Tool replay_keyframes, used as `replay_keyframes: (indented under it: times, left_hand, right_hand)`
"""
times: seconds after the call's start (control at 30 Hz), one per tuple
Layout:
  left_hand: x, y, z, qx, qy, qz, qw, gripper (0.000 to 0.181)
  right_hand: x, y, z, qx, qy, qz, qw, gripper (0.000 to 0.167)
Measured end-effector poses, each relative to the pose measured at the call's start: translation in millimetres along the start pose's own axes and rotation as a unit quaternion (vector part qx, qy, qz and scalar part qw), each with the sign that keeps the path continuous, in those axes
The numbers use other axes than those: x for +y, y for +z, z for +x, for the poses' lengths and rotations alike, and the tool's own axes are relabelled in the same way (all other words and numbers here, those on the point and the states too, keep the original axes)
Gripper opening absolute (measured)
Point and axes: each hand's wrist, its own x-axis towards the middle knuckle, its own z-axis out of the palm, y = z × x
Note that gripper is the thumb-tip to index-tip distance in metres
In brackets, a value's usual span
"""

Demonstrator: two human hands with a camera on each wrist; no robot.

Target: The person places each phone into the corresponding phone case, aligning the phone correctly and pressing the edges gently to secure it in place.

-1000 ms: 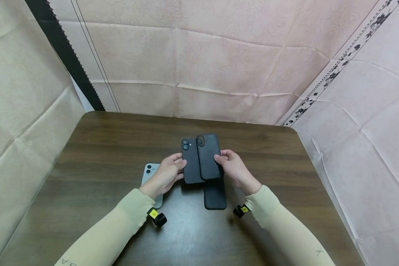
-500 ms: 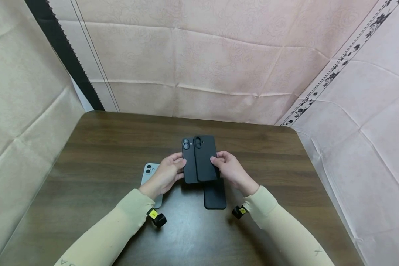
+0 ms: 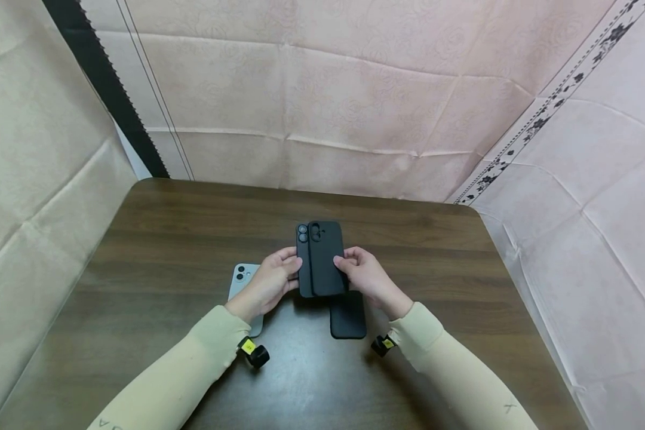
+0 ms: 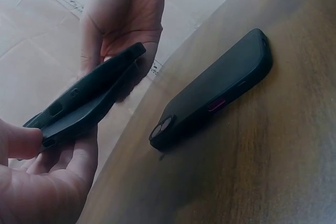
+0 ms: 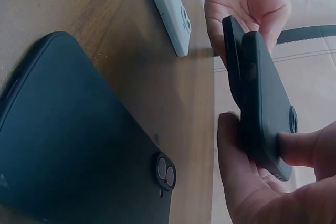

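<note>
My left hand [image 3: 271, 280] grips a dark phone [image 3: 303, 263] by its left edge, thumb on top, its two camera lenses facing up. From the other side, my right hand [image 3: 368, 275] pinches a black phone case [image 3: 326, 263] with an oval camera opening. The case lies over most of the phone's back, shifted right, so a strip of phone shows at left. In the right wrist view, the case [image 5: 268, 98] and phone [image 5: 231, 56] stand face to face, both above the table. Part of the phone is hidden beneath the case.
Another black phone [image 3: 347, 316] lies on the wooden table [image 3: 193, 233] just below the held pair; a magenta side button shows in the left wrist view. A light blue phone [image 3: 243, 278] lies partly under my left wrist. Pale cloth [image 3: 344, 107] hangs behind the table.
My right hand has moved left with the case, which now covers more of the phone. The left hand and the phone have hardly moved.
</note>
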Motion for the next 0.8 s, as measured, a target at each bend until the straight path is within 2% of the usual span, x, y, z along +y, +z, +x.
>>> replay_keyframes:
  times: [0.43, 0.63, 0.8]
  left_hand:
    - [-1.2, -1.1, 1.6, 0.005, -0.001, 0.006, 1.0, 0.037]
    - [-2.1, -2.5, 3.0, 0.007, 0.001, -0.002, 1.0, 0.037]
    - [-2.2, -2.7, 3.4, 0.006, 0.004, 0.001, 1.0, 0.036]
  right_hand:
    - [6.3, 4.3, 4.0, -0.003, -0.002, 0.009, 1.0, 0.033]
    - [8.7, 4.0, 5.0, 0.004, -0.02, -0.009, 0.9998, 0.027]
    - [4.1, 6.1, 1.6, 0.002, -0.022, -0.021, 0.9995, 0.028]
